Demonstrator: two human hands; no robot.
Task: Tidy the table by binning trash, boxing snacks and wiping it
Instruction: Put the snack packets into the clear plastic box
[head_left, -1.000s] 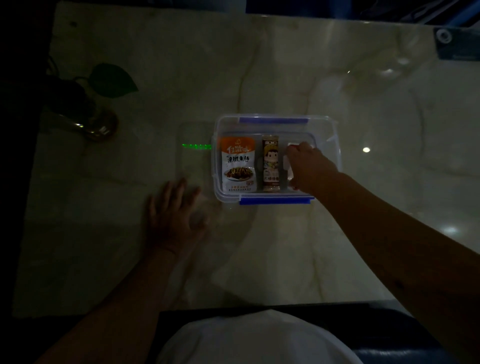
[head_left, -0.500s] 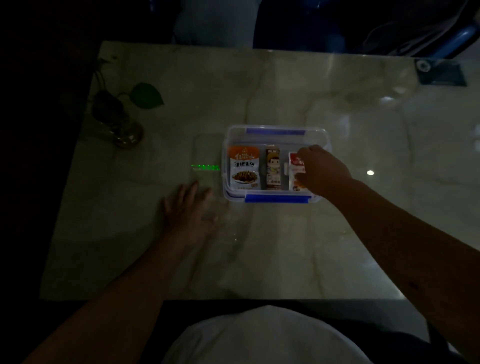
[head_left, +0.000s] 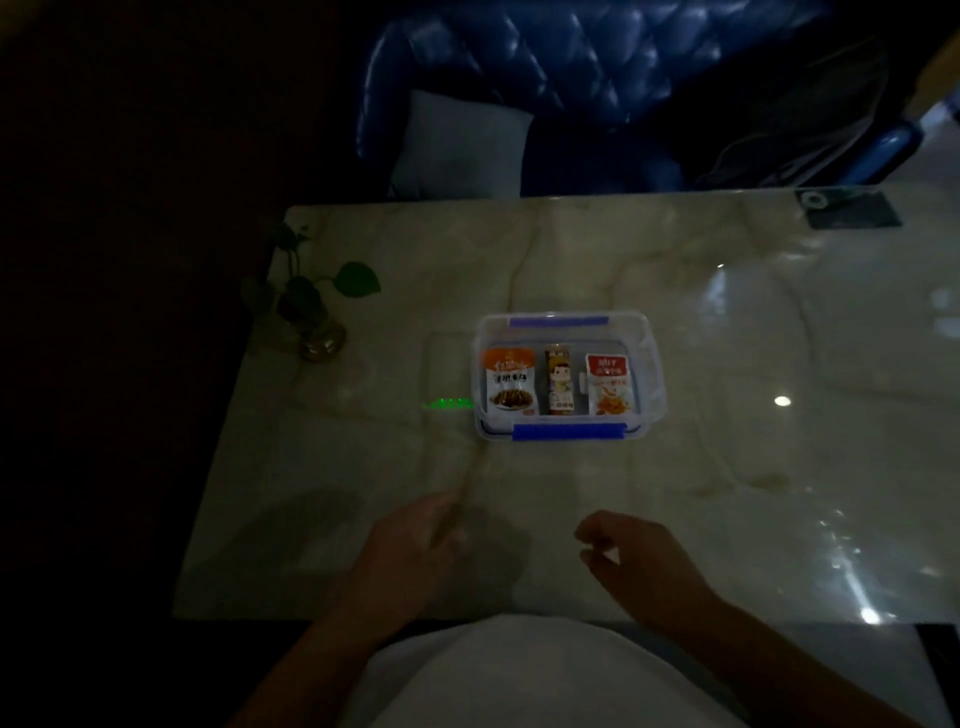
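Three snack packets are seen side by side in a clear plastic box (head_left: 655, 364) near the middle of the marble table (head_left: 779, 493): an orange packet (head_left: 509, 382), a slim packet (head_left: 558, 382) and a red-and-white packet (head_left: 609, 384). The left hand (head_left: 410, 551) is held near the table's front edge, blurred, so its grip cannot be told. The right hand (head_left: 639, 561) is loosely curled, and nothing is held in it.

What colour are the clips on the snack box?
Blue clips on the clear snack box, seen from the head view.
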